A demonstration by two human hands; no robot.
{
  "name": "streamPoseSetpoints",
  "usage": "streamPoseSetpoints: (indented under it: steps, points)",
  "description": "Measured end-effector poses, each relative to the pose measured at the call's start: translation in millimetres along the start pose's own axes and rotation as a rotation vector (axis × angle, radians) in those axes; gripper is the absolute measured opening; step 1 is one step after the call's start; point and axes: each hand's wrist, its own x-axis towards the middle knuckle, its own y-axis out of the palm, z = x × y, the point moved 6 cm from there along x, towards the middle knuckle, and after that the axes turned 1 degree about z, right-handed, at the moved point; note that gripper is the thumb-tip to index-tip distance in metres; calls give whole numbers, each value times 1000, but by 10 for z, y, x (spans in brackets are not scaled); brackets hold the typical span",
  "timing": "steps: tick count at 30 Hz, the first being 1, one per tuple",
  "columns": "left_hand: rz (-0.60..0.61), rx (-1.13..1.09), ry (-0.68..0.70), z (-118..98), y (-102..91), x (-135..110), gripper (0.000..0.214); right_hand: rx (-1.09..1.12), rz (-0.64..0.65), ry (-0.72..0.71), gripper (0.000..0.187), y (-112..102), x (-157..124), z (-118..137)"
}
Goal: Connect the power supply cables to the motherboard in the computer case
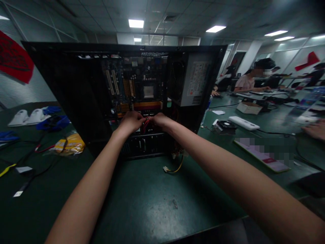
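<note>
An open black computer case (76, 95) stands upright on the green table (142, 200), its motherboard (134, 88) and grey power supply (194, 83) showing. Both my arms reach inside it. My left hand (130, 121) and my right hand (159, 120) meet just below the motherboard, fingers closed around a bundle of red cables (146, 125). A yellow-and-black cable with a white plug (172, 168) trails out of the case onto the table.
At left lie white objects (27, 117), blue items (52, 122), a yellow packet (68, 145) and loose cables. At right are a fan (225, 125), a white power strip (243, 123) and a flat board (261, 154). Another person's hand (315, 129) rests at far right; people sit behind.
</note>
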Motion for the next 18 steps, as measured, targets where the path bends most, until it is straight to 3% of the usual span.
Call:
streamPoseSetpoints:
  steps: [10, 18]
  points:
    - [24, 12, 24, 12, 30, 18, 25, -136, -2, -50, 36, 4, -17, 40]
    - [-6, 46, 2, -44, -30, -61, 31, -530, -137, -221, 29, -62, 27, 117]
